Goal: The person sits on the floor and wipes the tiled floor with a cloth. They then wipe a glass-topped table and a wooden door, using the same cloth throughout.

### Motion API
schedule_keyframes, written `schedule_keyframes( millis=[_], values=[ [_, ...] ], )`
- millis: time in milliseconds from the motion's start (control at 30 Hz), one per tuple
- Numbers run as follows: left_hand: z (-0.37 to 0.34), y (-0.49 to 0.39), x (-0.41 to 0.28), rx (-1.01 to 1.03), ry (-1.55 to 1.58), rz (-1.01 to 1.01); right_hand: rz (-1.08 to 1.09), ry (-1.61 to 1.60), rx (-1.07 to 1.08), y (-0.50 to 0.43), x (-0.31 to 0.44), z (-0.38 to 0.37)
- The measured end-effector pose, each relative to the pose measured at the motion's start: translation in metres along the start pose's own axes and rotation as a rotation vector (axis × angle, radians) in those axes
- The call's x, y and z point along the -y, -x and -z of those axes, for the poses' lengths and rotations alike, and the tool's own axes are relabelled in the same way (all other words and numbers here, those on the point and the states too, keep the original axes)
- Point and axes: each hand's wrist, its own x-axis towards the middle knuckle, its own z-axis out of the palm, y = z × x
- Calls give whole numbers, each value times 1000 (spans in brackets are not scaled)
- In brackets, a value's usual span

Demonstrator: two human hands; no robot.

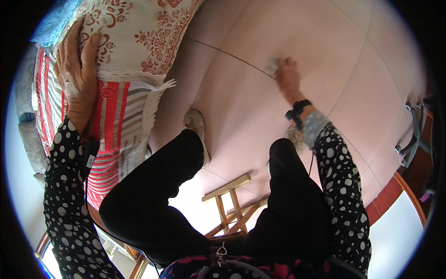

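Observation:
My left hand (76,69) rests palm down on a cream cover (136,38) with a reddish-brown print. The fingers lie over its edge, the thumb is apart from them, and nothing is held. Below the wrist lies a red, white and grey striped cloth (111,118) with a fringed edge. My right hand (289,78) reaches out low over the pinkish tiled floor (244,97), holding a crumpled whitish cloth or wad (274,63). Motion blurs this hand, so its exact contact with the tiles is hard to judge. A black strap with a small device (299,111) circles the right wrist.
Between my bent knees stands a small wooden frame (233,202). One shoe (195,122) is beside the covered furniture; the other (294,137) is partly hidden by the right arm. A wheeled chair base (414,134) is at the right. Blue fabric (54,24) lies at upper left.

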Motion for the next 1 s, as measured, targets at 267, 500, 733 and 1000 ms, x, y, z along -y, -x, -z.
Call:
schedule_keyframes(
  millis=[267,500,733,1000],
  values=[
    [3,-3,-7,13,-12,9,919,-218,327,158,85,-13],
    [1,-2,-4,30,-31,17,503,-237,331,59,51,-14],
    [0,0,5,48,-69,-32,-4,109,-12,-63,7,9],
    [-2,1,1,-17,-14,9,627,-119,371,70,127,-27]
  ],
)
